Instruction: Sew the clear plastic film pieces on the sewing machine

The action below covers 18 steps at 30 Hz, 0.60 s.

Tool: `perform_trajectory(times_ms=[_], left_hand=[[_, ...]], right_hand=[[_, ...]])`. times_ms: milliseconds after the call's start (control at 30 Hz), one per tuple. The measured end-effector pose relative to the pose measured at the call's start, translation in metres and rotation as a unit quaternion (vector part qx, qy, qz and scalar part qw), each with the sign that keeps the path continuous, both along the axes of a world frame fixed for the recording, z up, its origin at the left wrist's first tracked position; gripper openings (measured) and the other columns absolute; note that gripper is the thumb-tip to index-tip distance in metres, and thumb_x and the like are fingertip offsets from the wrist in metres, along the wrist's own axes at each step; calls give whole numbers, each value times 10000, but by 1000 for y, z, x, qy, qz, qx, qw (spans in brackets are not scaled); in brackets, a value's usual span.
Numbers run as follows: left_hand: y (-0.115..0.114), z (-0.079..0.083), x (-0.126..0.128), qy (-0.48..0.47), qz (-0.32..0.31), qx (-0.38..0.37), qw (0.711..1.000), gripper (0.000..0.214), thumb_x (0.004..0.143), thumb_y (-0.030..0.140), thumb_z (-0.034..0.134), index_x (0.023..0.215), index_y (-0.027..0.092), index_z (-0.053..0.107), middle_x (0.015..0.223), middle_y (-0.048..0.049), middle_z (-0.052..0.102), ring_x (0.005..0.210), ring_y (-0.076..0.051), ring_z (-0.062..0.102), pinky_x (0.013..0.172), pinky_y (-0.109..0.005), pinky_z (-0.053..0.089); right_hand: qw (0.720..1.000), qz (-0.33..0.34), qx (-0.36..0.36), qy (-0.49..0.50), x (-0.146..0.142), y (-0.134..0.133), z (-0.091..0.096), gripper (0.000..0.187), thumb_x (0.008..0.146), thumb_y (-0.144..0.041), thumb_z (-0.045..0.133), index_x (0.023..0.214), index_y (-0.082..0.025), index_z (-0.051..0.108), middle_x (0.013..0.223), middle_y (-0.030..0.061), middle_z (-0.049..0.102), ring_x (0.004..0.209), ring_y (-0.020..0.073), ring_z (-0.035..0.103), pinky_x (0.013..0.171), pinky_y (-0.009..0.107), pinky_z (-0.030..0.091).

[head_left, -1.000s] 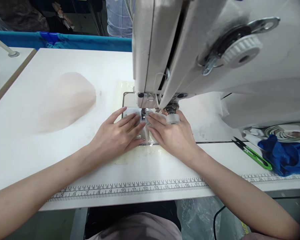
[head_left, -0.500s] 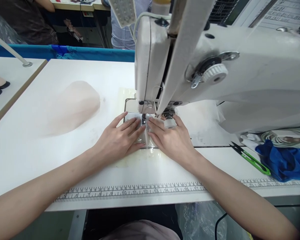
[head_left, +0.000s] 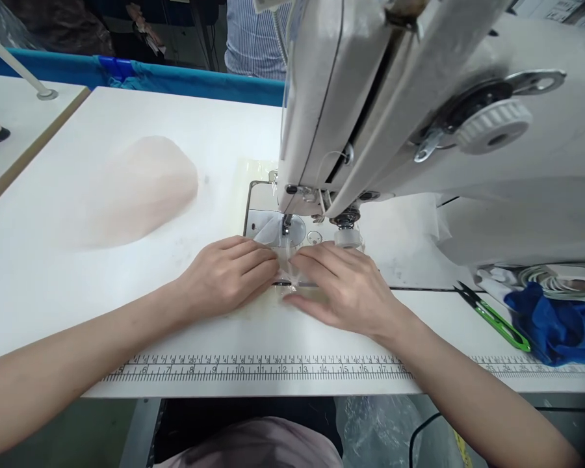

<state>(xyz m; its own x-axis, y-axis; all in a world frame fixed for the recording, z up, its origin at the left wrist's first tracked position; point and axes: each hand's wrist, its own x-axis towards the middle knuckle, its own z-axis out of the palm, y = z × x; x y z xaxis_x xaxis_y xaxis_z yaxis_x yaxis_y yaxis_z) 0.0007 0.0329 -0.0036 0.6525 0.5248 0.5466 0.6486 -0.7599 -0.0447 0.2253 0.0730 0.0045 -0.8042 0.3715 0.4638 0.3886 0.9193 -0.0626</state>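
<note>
My left hand (head_left: 228,273) and my right hand (head_left: 347,286) lie side by side on the table in front of the needle (head_left: 285,224) of a white sewing machine (head_left: 419,117). Both press on a small clear, thin piece of material (head_left: 286,268) that runs from between my fingertips up to the presser foot. The left fingers are curled with the tips pinching the piece; the right fingers lie nearly flat on it. A metal needle plate (head_left: 259,205) shows under the machine head.
A pale pink fabric piece (head_left: 136,188) lies at the left on the white table (head_left: 78,279). Green-handled thread snips (head_left: 492,316) and blue cloth (head_left: 556,322) lie at the right. A printed ruler (head_left: 253,370) runs along the front edge. A person in a striped shirt (head_left: 253,39) stands behind.
Both hands have drawn back toward me, away from the presser foot, pulling the clear piece along; the needle plate is now more exposed. The left fingers have curled in.
</note>
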Motion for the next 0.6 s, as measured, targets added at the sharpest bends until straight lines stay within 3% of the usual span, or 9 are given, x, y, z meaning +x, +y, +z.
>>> perform_trajectory(times_ms=[67,167,300,467,600], left_hand=[[0,0,1,-3,6,-7,1000,134,918,202,586,973,107,663,972,-82,750,874,-191,713,783,-327,593],[-1,-2,2,27,24,4,999,242,913,241,599,1090,88,657,1089,-107,731,949,-222,705,785,-345,593],[-3,-5,2,74,41,20,996,259,922,184,573,1145,77,653,1166,-99,703,1099,-244,660,900,-365,567],[-6,-6,1,86,31,18,996,270,932,172,552,1156,57,649,1177,-119,695,1107,-245,657,1008,-405,511],[-2,-5,1,21,48,-81,995,341,922,151,518,1249,108,605,1212,-107,678,1125,-243,627,934,-395,533]], right_hand=[[999,-5,34,-15,-1,1,-2,142,912,-204,583,973,-132,690,1015,50,732,840,172,648,701,304,492],[997,8,71,-10,-2,1,-5,154,894,-86,575,903,-174,702,1001,-1,750,935,165,662,734,301,505],[997,26,77,5,-2,-1,-5,147,895,-98,590,926,-169,715,989,12,761,983,170,674,821,324,539],[997,36,61,15,-1,0,-5,140,893,-110,600,930,-163,724,970,16,765,949,166,697,860,324,563],[998,31,1,59,0,4,-4,138,913,-147,590,931,-157,726,957,23,768,908,169,714,818,314,580]])
